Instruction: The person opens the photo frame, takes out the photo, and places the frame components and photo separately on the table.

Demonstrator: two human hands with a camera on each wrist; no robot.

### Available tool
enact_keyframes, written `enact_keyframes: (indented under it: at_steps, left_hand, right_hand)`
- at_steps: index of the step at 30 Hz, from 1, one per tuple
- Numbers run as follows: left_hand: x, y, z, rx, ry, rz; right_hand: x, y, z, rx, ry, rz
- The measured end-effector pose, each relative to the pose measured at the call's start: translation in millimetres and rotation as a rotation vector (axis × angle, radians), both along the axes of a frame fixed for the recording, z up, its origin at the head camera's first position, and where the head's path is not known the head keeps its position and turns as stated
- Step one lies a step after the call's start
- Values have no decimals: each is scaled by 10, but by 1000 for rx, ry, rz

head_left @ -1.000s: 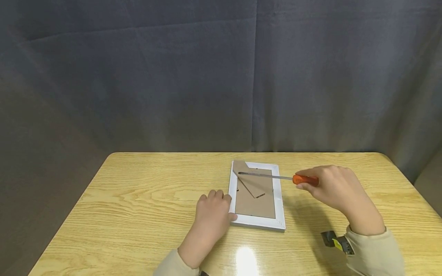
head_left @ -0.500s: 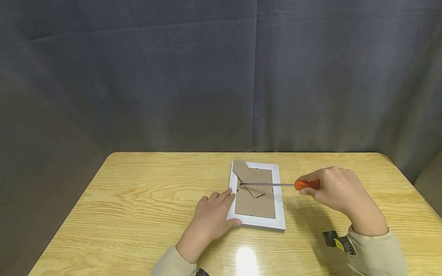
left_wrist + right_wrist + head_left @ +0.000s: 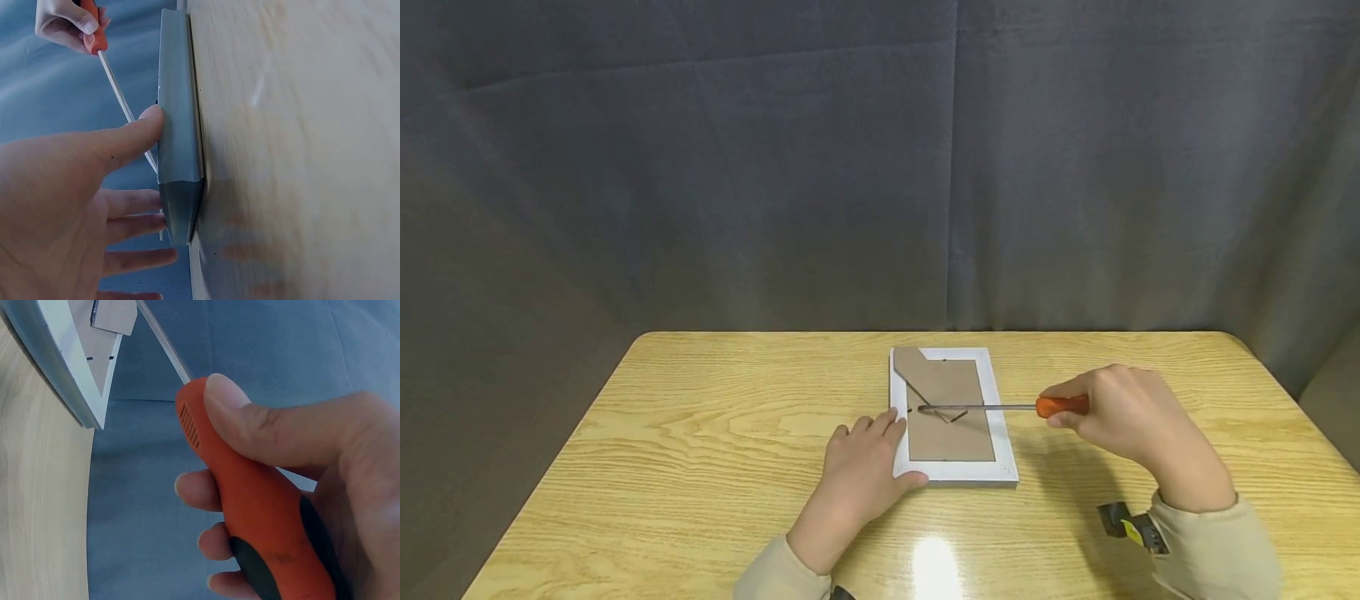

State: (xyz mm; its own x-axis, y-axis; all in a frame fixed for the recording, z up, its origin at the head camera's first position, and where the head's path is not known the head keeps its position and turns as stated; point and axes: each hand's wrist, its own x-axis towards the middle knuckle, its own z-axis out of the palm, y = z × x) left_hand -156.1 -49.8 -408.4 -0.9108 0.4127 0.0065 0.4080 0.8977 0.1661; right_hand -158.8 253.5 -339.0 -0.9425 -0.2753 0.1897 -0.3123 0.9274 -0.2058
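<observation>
A white picture frame (image 3: 1004, 450) lies back side up on the table, with a brown backing board (image 3: 951, 446) and a folded stand leg (image 3: 913, 367). My left hand (image 3: 861, 471) rests at its near left corner, fingers spread along the left border. In the left wrist view, the thumb (image 3: 147, 125) touches the frame's side (image 3: 176, 94). My right hand (image 3: 1127, 417) grips an orange and black screwdriver (image 3: 250, 500) by its handle. In the head view, the shaft (image 3: 1011, 407) reaches left over the backing, its tip near the leg's edge; whether it touches cannot be told.
The wooden table (image 3: 715, 433) has rounded far corners. Behind it hangs a dark grey curtain (image 3: 820, 183). A small black device (image 3: 1131, 527) sits at the right sleeve.
The left fingers have gone from curled to spread on the frame's border. The frame has turned slightly, its far end shifting left. The screwdriver tip has moved nearer, towards the board's middle.
</observation>
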Motion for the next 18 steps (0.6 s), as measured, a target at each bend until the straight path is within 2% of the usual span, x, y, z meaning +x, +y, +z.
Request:
enact_keyframes:
  at_steps: [4, 13, 18]
  left_hand:
    - [-10, -1, -8, 6, 5, -5]
    - [-29, -31, -9, 18, -32, -13]
    - [-62, -65, -27, 70, -54, -26]
  right_hand:
    - [-7, -22, -20, -7, -1, 18]
    - [-22, -48, -46, 4, 10, 33]
    - [-33, -72, -47, 1, 10, 48]
